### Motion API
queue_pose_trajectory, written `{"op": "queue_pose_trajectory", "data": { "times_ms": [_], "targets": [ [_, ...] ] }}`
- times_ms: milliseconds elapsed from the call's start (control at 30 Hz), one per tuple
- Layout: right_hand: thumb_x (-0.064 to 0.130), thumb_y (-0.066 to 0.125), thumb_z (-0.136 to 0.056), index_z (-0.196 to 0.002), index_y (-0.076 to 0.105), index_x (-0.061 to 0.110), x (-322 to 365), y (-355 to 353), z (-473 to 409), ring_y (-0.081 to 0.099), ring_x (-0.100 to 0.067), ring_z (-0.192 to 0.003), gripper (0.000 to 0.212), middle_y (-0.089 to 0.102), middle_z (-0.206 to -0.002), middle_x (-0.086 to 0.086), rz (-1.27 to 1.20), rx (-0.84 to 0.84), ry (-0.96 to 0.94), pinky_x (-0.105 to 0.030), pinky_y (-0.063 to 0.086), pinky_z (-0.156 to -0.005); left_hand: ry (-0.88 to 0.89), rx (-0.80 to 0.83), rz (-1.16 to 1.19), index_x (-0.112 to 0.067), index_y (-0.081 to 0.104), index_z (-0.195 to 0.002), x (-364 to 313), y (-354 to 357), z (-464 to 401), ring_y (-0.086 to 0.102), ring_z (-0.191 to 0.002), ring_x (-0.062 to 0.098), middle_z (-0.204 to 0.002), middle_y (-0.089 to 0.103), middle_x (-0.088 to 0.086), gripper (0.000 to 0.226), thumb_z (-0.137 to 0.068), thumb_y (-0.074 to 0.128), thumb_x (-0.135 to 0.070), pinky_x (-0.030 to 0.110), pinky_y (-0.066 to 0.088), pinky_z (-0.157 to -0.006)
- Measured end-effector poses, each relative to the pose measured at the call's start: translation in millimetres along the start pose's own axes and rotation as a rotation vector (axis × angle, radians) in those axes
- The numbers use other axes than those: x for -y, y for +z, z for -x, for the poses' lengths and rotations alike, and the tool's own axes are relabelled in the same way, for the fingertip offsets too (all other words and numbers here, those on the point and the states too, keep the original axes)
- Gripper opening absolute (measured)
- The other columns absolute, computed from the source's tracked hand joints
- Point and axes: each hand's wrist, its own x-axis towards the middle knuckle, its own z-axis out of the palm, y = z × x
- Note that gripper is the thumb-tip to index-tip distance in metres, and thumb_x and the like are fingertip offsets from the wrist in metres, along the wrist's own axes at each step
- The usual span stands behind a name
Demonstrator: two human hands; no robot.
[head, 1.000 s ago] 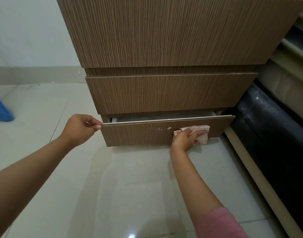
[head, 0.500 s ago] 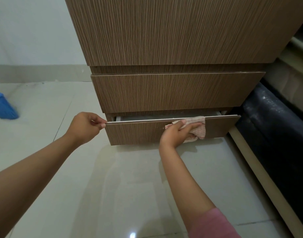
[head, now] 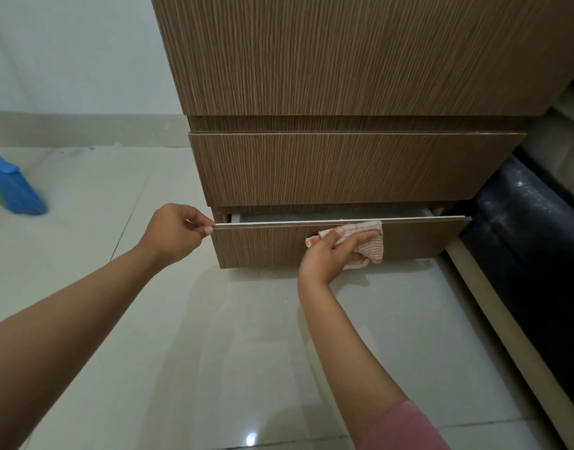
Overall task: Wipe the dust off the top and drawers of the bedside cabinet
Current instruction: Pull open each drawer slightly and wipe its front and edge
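No text, label, brand, number or sign can be read anywhere in the head view. The wood-grain drawer front [head: 269,245] between the fingers of the left hand [head: 175,232] and the right hand [head: 328,254] carries only grain, and the striped cloth [head: 370,241] under the right fingers bears no print.

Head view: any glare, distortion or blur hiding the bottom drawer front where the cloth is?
Head view: one small glare spot on the floor tiles, far from the work; wide-angle bending tilts the cabinet edges; the bottom drawer front and cloth are sharp; the right hand casts a soft shadow below; the left hand is evenly lit.
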Motion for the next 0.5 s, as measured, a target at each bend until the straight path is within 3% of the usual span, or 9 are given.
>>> {"op": "queue_pose_trajectory", "data": {
  "times_ms": [100, 167, 267, 400, 500],
  "targets": [
    [0.028, 0.030, -0.101, -0.147, -0.009, 0.033, -4.2, 6.2, 12.4, -0.014, -0.020, -0.143, 0.060, -0.024, -0.154, -0.014, 0.002, 0.026, -0.040, -0.003, 0.015, -0.095, 0.001, -0.002, 0.003, -0.008, 0.073, -0.088, -0.1, -0.3, 0.6, 0.052, -0.060, 0.011, -0.073, 0.064, 0.006, 0.008, -0.083, 0.066, -0.009, 0.019, 0.038, -0.053],
    [0.027, 0.030, -0.101, -0.147, -0.009, 0.031, -11.4, 8.8, 21.3, -0.006, -0.022, -0.144, 0.061, -0.025, -0.153, -0.015, 0.039, 0.055, -0.040, 0.003, 0.020, -0.087, -0.001, 0.000, 0.001, -0.008, 0.073, -0.089, 0.0, -0.8, 1.1, 0.052, -0.060, 0.011, -0.075, 0.065, 0.007, 0.008, -0.083, 0.067, -0.010, 0.017, 0.038, -0.052],
    [0.032, 0.032, -0.100, -0.145, -0.012, 0.037, -26.3, 7.8, 28.7, 0.007, -0.030, -0.145, 0.064, -0.028, -0.151, -0.017, 0.089, 0.112, -0.037, -0.022, 0.037, -0.101, -0.019, 0.008, 0.001, -0.011, 0.072, -0.088, 0.3, -1.3, 1.5, 0.048, -0.053, 0.008, -0.071, 0.063, 0.003, 0.007, -0.085, 0.066, -0.012, 0.015, 0.034, -0.047],
    [0.026, 0.034, -0.100, -0.146, -0.012, 0.032, -30.1, -2.8, 22.4, 0.019, -0.030, -0.142, 0.065, -0.021, -0.152, -0.023, 0.097, 0.121, 0.001, -0.019, 0.033, -0.094, -0.019, 0.017, 0.020, -0.011, 0.072, -0.088, 1.4, -1.4, 1.5, 0.047, -0.051, 0.010, -0.070, 0.062, 0.004, 0.007, -0.085, 0.065, -0.012, 0.016, 0.035, -0.044],
    [0.025, 0.035, -0.100, -0.145, -0.012, 0.038, -18.5, -6.0, 10.5, 0.020, -0.029, -0.142, 0.066, -0.020, -0.154, -0.017, 0.076, 0.063, -0.032, -0.025, 0.036, -0.101, -0.011, 0.016, 0.023, -0.010, 0.072, -0.088, 2.6, -1.2, 1.0, 0.050, -0.055, 0.009, -0.074, 0.064, 0.005, 0.008, -0.085, 0.065, -0.012, 0.017, 0.036, -0.049]
  ]
}}
